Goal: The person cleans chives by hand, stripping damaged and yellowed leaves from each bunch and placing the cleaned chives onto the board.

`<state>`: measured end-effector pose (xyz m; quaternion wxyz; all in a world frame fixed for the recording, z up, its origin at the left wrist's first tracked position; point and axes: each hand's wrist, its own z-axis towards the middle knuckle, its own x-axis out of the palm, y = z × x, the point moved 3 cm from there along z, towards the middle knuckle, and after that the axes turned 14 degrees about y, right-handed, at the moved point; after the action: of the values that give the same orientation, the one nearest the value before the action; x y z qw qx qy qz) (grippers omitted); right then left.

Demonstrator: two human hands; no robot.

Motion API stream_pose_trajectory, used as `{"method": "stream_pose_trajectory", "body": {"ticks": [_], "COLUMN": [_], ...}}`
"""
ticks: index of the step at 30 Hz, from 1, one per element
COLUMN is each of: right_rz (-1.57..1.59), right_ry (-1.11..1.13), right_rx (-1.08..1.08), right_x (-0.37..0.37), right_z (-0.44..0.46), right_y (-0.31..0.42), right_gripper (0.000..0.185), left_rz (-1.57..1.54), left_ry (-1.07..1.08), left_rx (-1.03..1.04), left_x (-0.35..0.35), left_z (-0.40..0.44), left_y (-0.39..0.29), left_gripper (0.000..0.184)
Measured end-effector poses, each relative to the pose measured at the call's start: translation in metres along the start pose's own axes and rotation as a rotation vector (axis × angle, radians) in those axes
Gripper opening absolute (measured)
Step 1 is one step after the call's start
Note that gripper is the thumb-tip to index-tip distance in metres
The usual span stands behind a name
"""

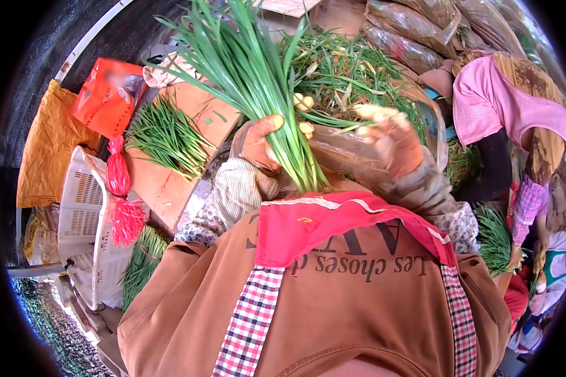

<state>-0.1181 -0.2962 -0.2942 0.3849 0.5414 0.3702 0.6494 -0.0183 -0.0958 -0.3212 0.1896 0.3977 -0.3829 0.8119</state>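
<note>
My left hand (263, 141), in a worn orange-brown glove with bare fingertips, is closed around a thick bunch of garlic chives (261, 75). The green leaves fan out upward, and the pale stem ends point down towards my apron. To its right, my gloved right hand (393, 143) is blurred by motion. A few loose chive leaves (333, 120) stretch from beside the bunch to its fingers, which look closed on them. On the board (163, 195) at left lies a smaller pile of chives (170, 135).
A heap of loose trimmings (352, 69) lies ahead, near filled plastic bags (409, 31). At left are a white crate (85, 226), red tying strings (118, 169) and an orange-red bag (110, 94). A co-worker in pink (497, 100) bends at right near more chives (493, 239).
</note>
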Motion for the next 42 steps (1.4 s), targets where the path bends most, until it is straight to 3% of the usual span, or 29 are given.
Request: {"method": "stream_pose_trajectory", "body": {"ticks": [3, 5, 7, 9, 11, 12, 13, 15, 16, 17, 21, 25, 26, 28, 29, 30, 31, 32, 34, 35, 37, 39, 41, 42], "right_rz": [-0.084, -0.315, -0.257, -0.268, -1.012, -1.550, -1.847, -1.594, -1.225, -1.225, -1.061, -0.622, -0.490, -0.567, -0.587, -0.691, -0.888, -1.241, -1.947, -1.507, -1.136, -0.793, -0.678, -0.525], "right_ry": [0.000, -0.089, -0.225, -0.270, -0.079, -0.002, 0.180, 0.481, 0.428, 0.329, 0.177, 0.174, 0.063, 0.034, -0.217, -0.308, -0.291, -0.300, -0.287, -0.029, 0.152, 0.455, 0.490, 0.401], "right_rx": [-0.081, -0.199, -0.358, -0.465, 0.011, 0.281, 0.434, 0.469, 0.555, 0.746, 0.370, 0.092, 0.086, -0.097, -0.104, -0.042, 0.087, 0.452, 0.709, 0.691, 0.817, 0.811, 0.711, 0.675], "right_x": [-0.041, -0.057, -0.084, -0.067, -0.049, -0.048, -0.041, 0.004, 0.031, 0.062, 0.040, 0.020, 0.015, 0.002, -0.009, -0.019, -0.036, -0.052, -0.035, -0.046, 0.027, 0.046, 0.044, 0.036], "right_z": [-0.001, 0.003, 0.017, 0.030, 0.052, 0.066, 0.077, 0.073, 0.064, 0.057, 0.053, 0.035, 0.033, 0.041, 0.042, 0.049, 0.056, 0.074, 0.071, 0.068, 0.046, 0.027, 0.018, 0.013], "right_y": [0.035, 0.069, 0.112, 0.141, 0.128, 0.099, 0.071, 0.035, 0.025, 0.027, -0.002, 0.015, 0.027, 0.060, 0.076, 0.095, 0.106, 0.101, 0.091, 0.074, 0.068, 0.036, 0.014, 0.001], "right_gripper": [0.038, 0.035, 0.032, 0.040, 0.044, 0.046, 0.048, 0.054, 0.045, 0.042, 0.031, 0.031, 0.033, 0.034, 0.032, 0.030, 0.035, 0.037, 0.045, 0.045, 0.037, 0.025, 0.023, 0.024], "left_rz": [0.065, 0.054, 0.073, 0.078, 0.072, 0.100, 0.084, 0.094, 0.054, 0.018, 0.099, 0.123, 0.069, 0.047, 0.047, 0.061, 0.067, 0.072, 0.047, 0.097, 0.089, 0.074, 0.076, 0.052], "left_ry": [-0.086, -0.109, -0.119, -0.133, -0.147, -0.153, -0.155, -0.161, -0.153, -0.140, -0.246, -0.285, -0.273, -0.275, -0.261, -0.269, -0.270, -0.270, -0.273, -0.236, -0.274, -0.277, -0.284, -0.245], "left_rx": [0.007, 0.012, 0.015, 0.012, 0.011, -0.005, -0.018, -0.025, -0.049, -0.078, -0.031, 0.028, 0.033, 0.055, 0.067, 0.070, 0.070, 0.069, 0.052, 0.063, 0.056, 0.045, 0.043, 0.055], "left_x": [-0.010, -0.014, -0.018, -0.019, -0.014, -0.011, -0.010, -0.002, -0.007, -0.012, -0.006, -0.012, -0.016, -0.022, -0.024, -0.022, -0.019, -0.016, -0.018, -0.019, -0.018, -0.021, -0.020, -0.023], "left_z": [-0.004, -0.006, -0.007, -0.009, -0.005, -0.003, -0.002, 0.000, -0.002, -0.003, -0.007, -0.013, -0.014, -0.017, -0.017, -0.018, -0.018, -0.017, -0.015, -0.015, -0.016, -0.016, -0.016, -0.014], "left_y": [-0.003, -0.002, -0.002, 0.000, 0.001, 0.000, 0.001, -0.001, 0.001, 0.002, -0.006, -0.007, -0.006, -0.006, -0.006, -0.006, -0.005, -0.004, -0.003, -0.004, -0.005, -0.004, -0.005, -0.005], "left_gripper": [0.054, 0.053, 0.052, 0.052, 0.052, 0.051, 0.051, 0.050, 0.049, 0.048, 0.048, 0.048, 0.047, 0.045, 0.045, 0.044, 0.044, 0.045, 0.045, 0.045, 0.045, 0.045, 0.044, 0.043]}}
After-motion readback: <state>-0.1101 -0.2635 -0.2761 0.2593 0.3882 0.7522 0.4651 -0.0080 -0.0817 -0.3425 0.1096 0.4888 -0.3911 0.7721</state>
